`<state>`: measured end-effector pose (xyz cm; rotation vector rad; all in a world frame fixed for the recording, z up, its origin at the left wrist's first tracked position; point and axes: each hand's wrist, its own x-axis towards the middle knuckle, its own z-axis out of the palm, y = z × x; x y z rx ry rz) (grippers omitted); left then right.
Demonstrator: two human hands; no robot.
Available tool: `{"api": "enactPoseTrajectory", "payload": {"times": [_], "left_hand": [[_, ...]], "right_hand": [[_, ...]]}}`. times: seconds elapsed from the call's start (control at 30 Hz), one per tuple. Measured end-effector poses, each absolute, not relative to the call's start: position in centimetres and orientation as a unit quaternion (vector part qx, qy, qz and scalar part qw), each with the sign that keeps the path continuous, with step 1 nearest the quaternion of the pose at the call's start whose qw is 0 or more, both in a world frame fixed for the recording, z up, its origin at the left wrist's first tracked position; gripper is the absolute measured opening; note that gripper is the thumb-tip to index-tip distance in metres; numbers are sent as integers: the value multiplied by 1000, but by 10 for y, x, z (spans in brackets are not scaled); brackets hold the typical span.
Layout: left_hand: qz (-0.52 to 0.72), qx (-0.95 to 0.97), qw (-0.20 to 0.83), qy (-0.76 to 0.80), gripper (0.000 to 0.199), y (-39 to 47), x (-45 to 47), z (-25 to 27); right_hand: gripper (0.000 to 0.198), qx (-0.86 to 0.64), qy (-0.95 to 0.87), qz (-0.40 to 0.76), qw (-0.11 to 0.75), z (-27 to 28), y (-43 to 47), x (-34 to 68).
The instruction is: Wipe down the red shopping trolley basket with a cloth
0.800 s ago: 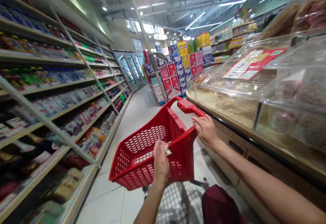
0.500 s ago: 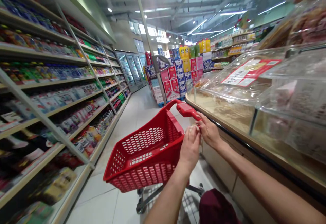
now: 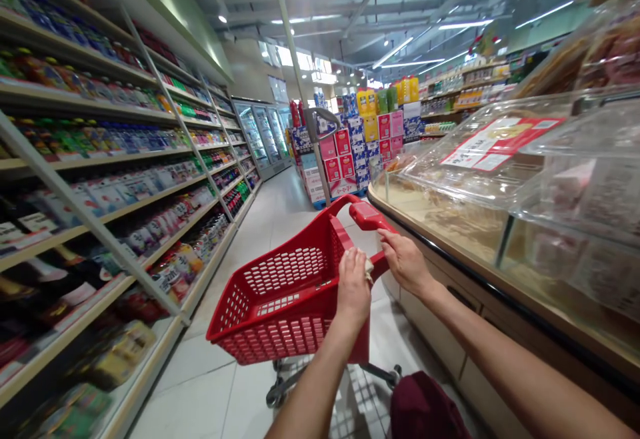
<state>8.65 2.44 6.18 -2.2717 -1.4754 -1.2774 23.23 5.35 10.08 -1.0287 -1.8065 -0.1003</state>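
A red plastic shopping cart (image 3: 280,319) with a perforated basket stands in front of me, and no goods show inside it. My right hand (image 3: 406,262) is closed around the cart's red handle (image 3: 369,215). My left hand (image 3: 354,280) is over the basket's near rear rim, fingers curled. A crumpled whitish wipe or tissue (image 3: 369,269) sticks out at its thumb side. The palm and the rest of the wipe are hidden.
Drink shelves (image 3: 165,152) line the left side. On the right, a display case (image 3: 450,239) carries clear plastic food boxes (image 3: 500,142). Ahead are stacked cartons (image 3: 345,159), a metal post (image 3: 320,166) and glass-door fridges (image 3: 263,132). Tiled floor (image 3: 205,386) runs between.
My left hand has moved left, away from beside my right hand on the handle to the basket's rear rim, taking the whitish wipe along. My right hand stays on the handle.
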Motion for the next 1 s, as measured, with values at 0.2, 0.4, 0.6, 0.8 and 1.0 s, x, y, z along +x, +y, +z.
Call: {"api": "enactPoseTrajectory", "payload": {"times": [0.2, 0.4, 0.6, 0.8, 1.0], "left_hand": [[-369, -724, 144, -565, 49, -7, -33, 8], [-342, -747, 170, -545, 53, -8, -7, 2], [-354, -723, 211, -555, 53, -5, -16, -6], [-362, -695, 199, -588, 51, -12, -41, -17], [-337, -705, 194, -593, 51, -22, -69, -22]], "right_hand": [[32, -438, -744, -47, 502, 96, 57, 240], [29, -434, -810, -78, 386, 92, 43, 194], [21, -422, -846, -105, 308, 81, 40, 186], [16, -420, -843, -115, 316, 71, 29, 165], [17, -363, -867, -112, 322, 63, 29, 163]]}}
